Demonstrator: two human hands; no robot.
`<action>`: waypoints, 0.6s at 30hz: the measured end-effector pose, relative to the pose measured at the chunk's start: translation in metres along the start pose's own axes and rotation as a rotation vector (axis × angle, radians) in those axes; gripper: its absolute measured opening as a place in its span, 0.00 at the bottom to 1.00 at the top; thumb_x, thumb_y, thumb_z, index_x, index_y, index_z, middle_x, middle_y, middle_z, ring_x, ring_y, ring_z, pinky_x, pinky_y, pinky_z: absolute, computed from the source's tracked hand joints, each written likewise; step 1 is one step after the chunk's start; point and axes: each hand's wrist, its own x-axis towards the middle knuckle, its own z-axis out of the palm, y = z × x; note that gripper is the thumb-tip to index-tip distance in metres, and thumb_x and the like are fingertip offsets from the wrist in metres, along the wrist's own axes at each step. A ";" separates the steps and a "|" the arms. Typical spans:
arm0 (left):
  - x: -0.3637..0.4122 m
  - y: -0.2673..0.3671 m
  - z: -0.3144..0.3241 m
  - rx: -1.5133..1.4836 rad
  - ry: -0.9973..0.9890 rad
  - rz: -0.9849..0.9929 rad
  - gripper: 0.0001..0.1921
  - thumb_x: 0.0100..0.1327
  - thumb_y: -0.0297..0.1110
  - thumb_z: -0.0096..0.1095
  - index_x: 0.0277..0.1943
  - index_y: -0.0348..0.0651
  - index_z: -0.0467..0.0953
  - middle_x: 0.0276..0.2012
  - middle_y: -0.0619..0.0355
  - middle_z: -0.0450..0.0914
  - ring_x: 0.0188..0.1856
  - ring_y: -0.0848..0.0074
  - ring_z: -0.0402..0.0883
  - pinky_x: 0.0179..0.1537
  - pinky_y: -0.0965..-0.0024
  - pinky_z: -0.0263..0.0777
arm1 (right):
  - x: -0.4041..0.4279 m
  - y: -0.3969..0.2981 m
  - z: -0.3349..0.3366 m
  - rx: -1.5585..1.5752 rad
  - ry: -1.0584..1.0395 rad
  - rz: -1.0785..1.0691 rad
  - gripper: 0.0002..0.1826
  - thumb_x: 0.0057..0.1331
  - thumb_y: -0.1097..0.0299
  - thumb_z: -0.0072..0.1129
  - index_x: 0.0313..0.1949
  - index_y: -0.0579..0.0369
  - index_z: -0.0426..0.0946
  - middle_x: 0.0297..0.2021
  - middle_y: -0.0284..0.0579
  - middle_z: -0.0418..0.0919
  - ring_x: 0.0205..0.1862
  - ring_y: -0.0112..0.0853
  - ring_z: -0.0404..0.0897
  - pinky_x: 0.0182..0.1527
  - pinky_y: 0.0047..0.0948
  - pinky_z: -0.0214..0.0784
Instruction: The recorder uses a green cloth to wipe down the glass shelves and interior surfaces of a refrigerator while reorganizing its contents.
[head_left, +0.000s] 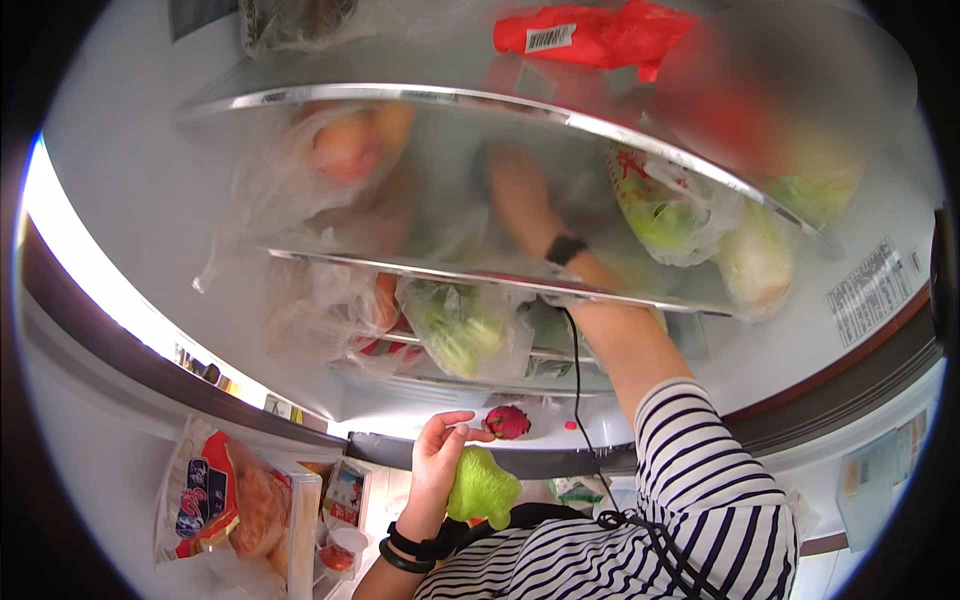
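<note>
I stand at an open refrigerator. My right hand (517, 180) reaches deep inside and shows hazily through a glass shelf (450, 210). Its fingertips are blurred beside a dark patch, and whether they grip anything is unclear. Lower down, my left hand (439, 457) has a lime-green cloth (484, 487) against its palm, with thumb and index finger extended. Just beyond those fingers a red dragon fruit (507, 422) lies near the refrigerator's front edge. Bagged leafy greens (465, 330) rest on a shelf below the right forearm.
Metal-trimmed shelf edges (420, 91) cross the interior. Bagged fruit (352, 146) sits at left; a bagged green vegetable (667, 217) and a pale cabbage (757, 259) sit at right. A red package (592, 34) lies above. The door bin (306, 525) holds packaged food (225, 495). A black cord (577, 367) hangs near my right arm.
</note>
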 end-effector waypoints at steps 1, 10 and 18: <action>-0.001 0.002 0.002 0.004 0.008 -0.011 0.12 0.74 0.31 0.54 0.56 0.37 0.73 0.39 0.44 0.87 0.30 0.74 0.84 0.33 0.74 0.80 | 0.007 0.004 0.008 -0.148 0.097 -0.069 0.12 0.59 0.73 0.53 0.43 0.55 0.79 0.43 0.51 0.79 0.49 0.47 0.77 0.52 0.46 0.69; -0.017 0.004 0.005 0.050 0.093 -0.083 0.11 0.76 0.31 0.50 0.55 0.39 0.74 0.35 0.49 0.86 0.29 0.75 0.83 0.32 0.73 0.78 | 0.019 0.027 0.031 -0.096 -0.168 0.234 0.13 0.68 0.66 0.48 0.44 0.54 0.81 0.42 0.60 0.80 0.47 0.52 0.80 0.50 0.53 0.69; -0.032 -0.002 -0.016 0.219 0.254 -0.015 0.10 0.75 0.32 0.54 0.53 0.39 0.75 0.33 0.51 0.85 0.26 0.77 0.79 0.29 0.76 0.74 | 0.023 -0.051 0.069 -0.013 0.029 0.316 0.08 0.58 0.66 0.58 0.32 0.53 0.84 0.35 0.55 0.84 0.43 0.47 0.82 0.56 0.52 0.64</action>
